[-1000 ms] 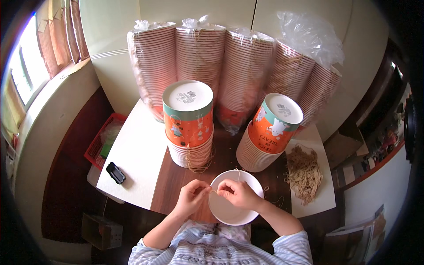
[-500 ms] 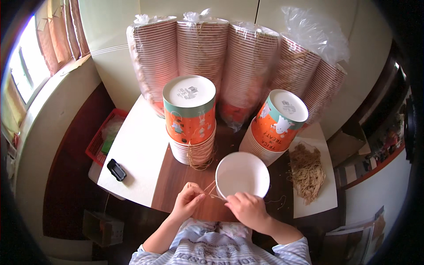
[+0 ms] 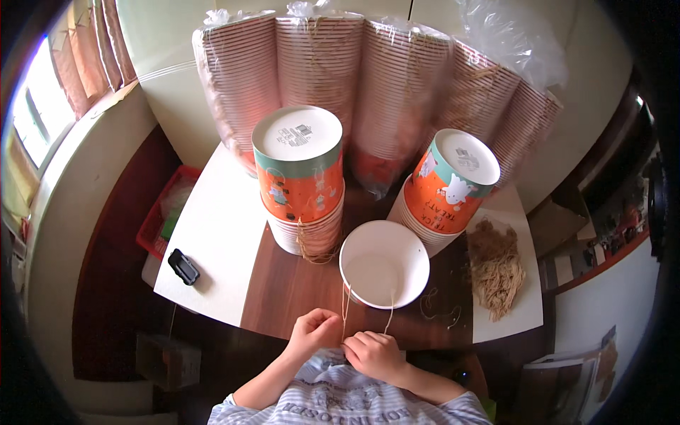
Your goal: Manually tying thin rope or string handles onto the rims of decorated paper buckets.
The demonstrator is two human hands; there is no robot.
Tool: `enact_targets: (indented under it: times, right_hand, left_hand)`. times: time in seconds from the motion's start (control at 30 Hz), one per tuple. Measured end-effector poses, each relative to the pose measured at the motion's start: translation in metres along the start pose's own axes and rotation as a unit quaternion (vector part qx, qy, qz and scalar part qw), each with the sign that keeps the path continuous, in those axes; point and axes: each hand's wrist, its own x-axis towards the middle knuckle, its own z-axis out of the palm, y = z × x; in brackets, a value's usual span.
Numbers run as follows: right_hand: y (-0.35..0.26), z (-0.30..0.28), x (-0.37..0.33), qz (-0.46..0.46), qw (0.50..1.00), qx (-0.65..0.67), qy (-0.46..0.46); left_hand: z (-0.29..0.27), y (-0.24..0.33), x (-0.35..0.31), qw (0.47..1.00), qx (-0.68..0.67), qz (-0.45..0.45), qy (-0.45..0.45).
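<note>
A paper bucket (image 3: 375, 248), white inside, is tipped with its open mouth toward me at the front of the table. Pale twine (image 3: 391, 312) comes out over its near rim, one strand on the right and a doubled strand on the left. My left hand (image 3: 312, 334) is closed, its thumb and fingers pinched at the left strands. Close beside it, my right hand (image 3: 375, 355) is closed on the twine, fingertips at the lower end of the left strands. The right strand runs down to its knuckles. Exactly how the fingers grip the thin twine is hard to see.
Two upside-down stacks of orange and green buckets, a left stack (image 3: 301, 177) and a right stack (image 3: 453, 184), stand behind. Tall plastic-wrapped stacks (image 3: 319, 71) line the back. A twine bundle (image 3: 496, 273) lies right; a black plastic holder (image 3: 184, 267) lies left.
Both hands have drawn down toward me, the right one also leftward, off the bucket's rim. The twine now stretches from the rim to my hands. The whole view has shifted slightly.
</note>
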Motion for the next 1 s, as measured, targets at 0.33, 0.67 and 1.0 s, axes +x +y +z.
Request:
enact_targets:
  times: [0.33, 0.67, 1.0]
  right_hand:
    - [0.001, 0.018, -0.003, 0.024, 0.999, 0.029, 0.012]
    - [-0.001, 0.017, -0.006, -0.004, 1.000, 0.022, -0.014]
    - [-0.005, 0.026, -0.020, -0.075, 0.978, 0.073, -0.180]
  left_hand:
    - [0.010, 0.012, -0.009, 0.988, -0.113, -0.097, -0.046]
    - [0.007, 0.008, -0.007, 0.975, -0.165, -0.150, -0.025]
    - [-0.009, 0.016, 0.023, 0.965, -0.199, -0.145, -0.096]
